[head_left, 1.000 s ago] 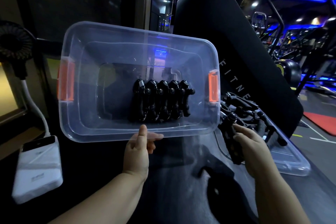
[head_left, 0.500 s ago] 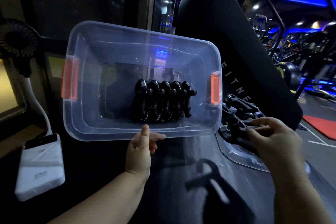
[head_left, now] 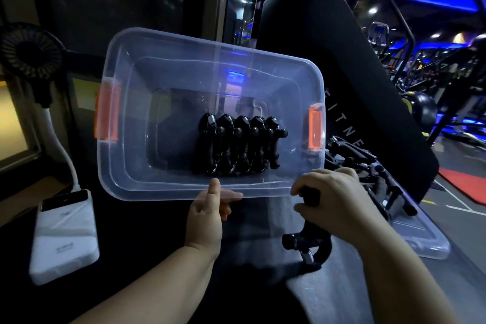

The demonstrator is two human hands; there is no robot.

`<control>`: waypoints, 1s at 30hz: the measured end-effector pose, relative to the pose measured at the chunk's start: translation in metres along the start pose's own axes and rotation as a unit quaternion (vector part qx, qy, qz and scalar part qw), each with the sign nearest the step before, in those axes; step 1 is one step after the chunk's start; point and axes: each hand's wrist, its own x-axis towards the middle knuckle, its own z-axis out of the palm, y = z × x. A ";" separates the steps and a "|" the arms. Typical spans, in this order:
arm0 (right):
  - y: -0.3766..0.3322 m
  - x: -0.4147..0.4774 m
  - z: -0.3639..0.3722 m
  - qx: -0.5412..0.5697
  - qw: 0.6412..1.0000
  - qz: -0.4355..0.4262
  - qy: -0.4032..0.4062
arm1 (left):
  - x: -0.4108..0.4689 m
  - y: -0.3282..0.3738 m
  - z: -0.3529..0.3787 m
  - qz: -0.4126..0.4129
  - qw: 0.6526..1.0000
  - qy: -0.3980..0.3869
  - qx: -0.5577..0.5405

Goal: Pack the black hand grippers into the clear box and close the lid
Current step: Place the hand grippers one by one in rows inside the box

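The clear box (head_left: 126,166) with orange side latches is tilted up with its opening toward me. My left hand (head_left: 207,216) grips its near rim, thumb up against the rim. Several black hand grippers (head_left: 239,147) stand packed in a row inside, right of centre. My right hand (head_left: 334,200) is closed on another black hand gripper (head_left: 307,242), held just below the box's right corner, with the spring end hanging down. More black grippers (head_left: 368,166) lie in a pile on the clear lid (head_left: 420,239) to the right.
A white power bank (head_left: 63,234) lies at the left on the dark surface, cabled to a small black fan (head_left: 29,52). A large black padded gym machine (head_left: 355,73) stands behind the box. The gym floor drops away at the right.
My right hand reached into the pile on the lid, closed on one gripper and brought it left and toward me, below the box corner. The box has stayed tilted in my left hand.
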 end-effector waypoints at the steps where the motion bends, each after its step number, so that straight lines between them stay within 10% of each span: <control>1: 0.001 0.001 0.005 0.011 1.000 -0.006 0.014 | 0.000 0.000 0.000 0.002 1.000 0.000 0.001; 13: -0.007 0.007 0.032 0.102 0.983 -0.118 0.100 | 0.002 -0.001 0.000 0.000 1.000 0.007 0.011; 30: -0.041 -0.003 0.055 0.318 0.922 0.076 0.207 | 0.002 -0.002 -0.001 0.000 1.000 0.005 0.010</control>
